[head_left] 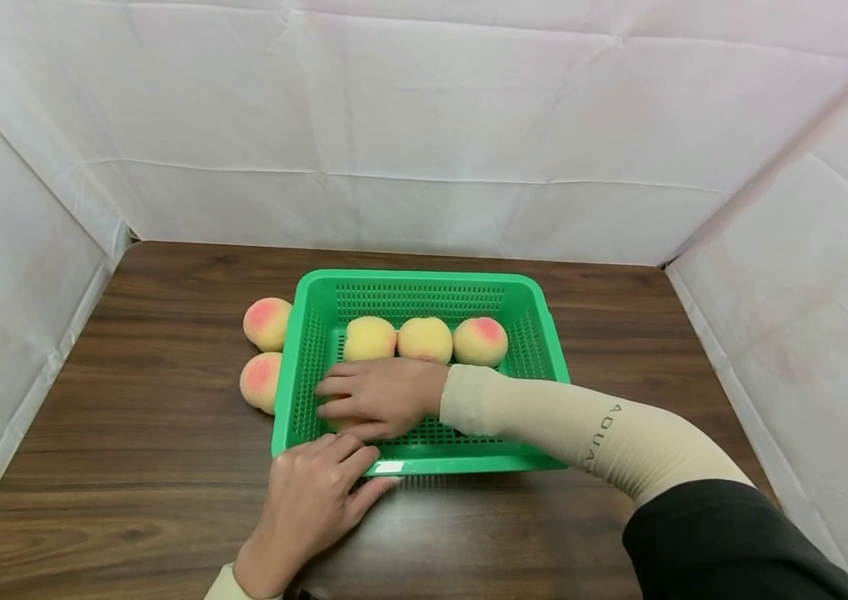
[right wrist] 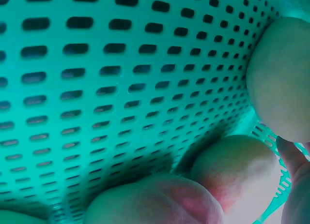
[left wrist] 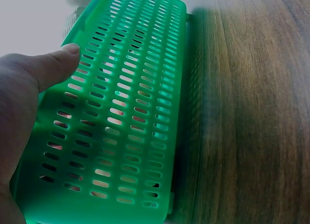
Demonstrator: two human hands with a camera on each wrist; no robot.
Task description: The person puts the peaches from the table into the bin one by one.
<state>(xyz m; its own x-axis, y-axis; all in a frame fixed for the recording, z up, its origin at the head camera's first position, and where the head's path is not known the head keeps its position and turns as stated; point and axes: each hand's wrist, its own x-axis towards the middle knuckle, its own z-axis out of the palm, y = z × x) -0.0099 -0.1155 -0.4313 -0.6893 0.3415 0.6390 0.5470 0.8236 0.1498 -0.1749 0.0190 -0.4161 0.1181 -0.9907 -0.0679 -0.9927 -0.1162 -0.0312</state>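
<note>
A green plastic basket with slotted walls stands on the table. My left hand grips its front left corner, fingers over the rim and thumb against the outer front wall. My right hand reaches down inside the basket at the front left, its fingers around a peach that is mostly hidden under them. Along the back of the basket floor three peaches lie in a row: a left one, a middle one and a right one. Close up, the right wrist view shows peaches beside the slotted wall.
Two more peaches, one farther back and one nearer, sit on the brown wooden table against the basket's left side. White cloth walls off the back and both sides.
</note>
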